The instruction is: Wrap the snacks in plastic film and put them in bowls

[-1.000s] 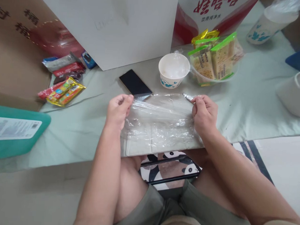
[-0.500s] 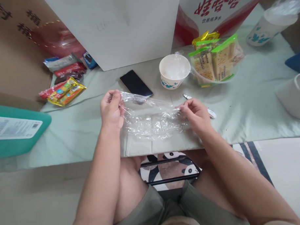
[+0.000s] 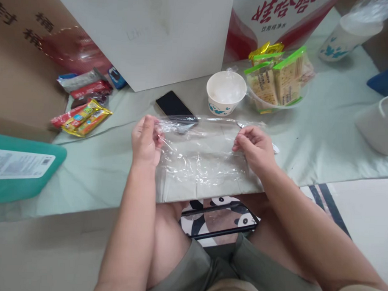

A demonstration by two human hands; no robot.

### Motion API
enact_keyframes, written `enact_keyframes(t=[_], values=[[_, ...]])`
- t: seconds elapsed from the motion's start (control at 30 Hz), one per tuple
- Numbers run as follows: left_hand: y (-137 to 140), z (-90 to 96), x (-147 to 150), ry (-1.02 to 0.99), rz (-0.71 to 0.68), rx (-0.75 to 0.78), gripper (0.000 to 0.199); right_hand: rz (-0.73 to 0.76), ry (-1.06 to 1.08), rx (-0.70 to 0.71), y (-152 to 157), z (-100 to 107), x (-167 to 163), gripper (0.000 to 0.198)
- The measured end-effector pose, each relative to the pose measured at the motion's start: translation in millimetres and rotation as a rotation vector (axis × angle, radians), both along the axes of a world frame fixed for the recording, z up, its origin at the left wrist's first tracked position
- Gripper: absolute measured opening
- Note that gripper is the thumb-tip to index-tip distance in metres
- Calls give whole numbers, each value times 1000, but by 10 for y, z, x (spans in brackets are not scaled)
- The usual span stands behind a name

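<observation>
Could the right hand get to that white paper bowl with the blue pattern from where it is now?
Probably yes. The right hand is pinching the clear plastic film, so it must let go first; the white paper bowl with the blue pattern stands just beyond it on the table, with open cloth between.

Crinkled clear plastic sheet, spread flat

1. The left hand and the right hand pinch the two ends of a clear plastic bag over the table.
2. Just behind the bag lie a black phone and a white paper cup.
3. Snack packets lie at the left.
</observation>
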State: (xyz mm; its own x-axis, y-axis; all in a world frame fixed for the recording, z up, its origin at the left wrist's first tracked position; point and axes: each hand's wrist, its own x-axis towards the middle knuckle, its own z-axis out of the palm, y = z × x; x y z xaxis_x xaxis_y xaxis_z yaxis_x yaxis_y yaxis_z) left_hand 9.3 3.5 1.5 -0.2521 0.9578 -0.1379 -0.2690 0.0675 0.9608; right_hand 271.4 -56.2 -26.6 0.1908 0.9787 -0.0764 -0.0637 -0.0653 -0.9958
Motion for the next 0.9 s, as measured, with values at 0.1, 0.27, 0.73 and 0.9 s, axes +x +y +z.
enact_keyframes(t=[0.1, 0.27, 0.73, 0.9], values=[[-34, -20, -23, -7, -151, -10, 49, -126, 43, 31, 31, 1, 20, 33], [-80, -27, 3, 146, -459, -225, 39, -178, 106, 32, 55, -45, 76, 38], [-87, -54, -44, 265, -369, -113, 20, -235, -103, -123, 9, 31, 162, 28], [-107, 49, -7, 118, -389, -143, 23, -206, 7, -103, 17, -23, 191, 25]])
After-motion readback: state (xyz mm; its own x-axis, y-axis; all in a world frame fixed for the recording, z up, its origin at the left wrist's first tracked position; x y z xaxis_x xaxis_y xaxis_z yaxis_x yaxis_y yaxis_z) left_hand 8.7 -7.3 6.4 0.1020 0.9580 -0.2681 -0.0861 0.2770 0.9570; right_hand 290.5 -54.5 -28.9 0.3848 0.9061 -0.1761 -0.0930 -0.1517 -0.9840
